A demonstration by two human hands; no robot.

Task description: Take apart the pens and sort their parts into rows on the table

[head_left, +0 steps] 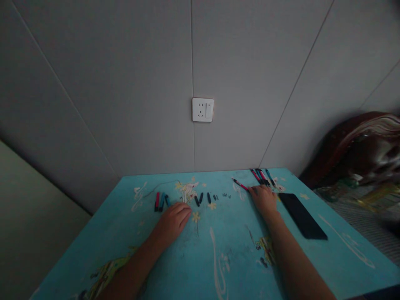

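Note:
My left hand rests on the table with its fingers curled together. Whatever lies under those fingers, if anything, is hidden. Just beyond it are short red and blue pen barrels, white thin tubes and dark pen caps or grips. Some tiny dark parts sit farther right. My right hand is low over the table, its fingers closed at the back end of a red pen with a dark front section, which points up and left. Several red and blue pens lie side by side behind this hand.
A flat black rectangular object lies right of my right forearm. The blue patterned table meets a grey wall with a white socket and switch plate. Dark carved furniture stands at the right.

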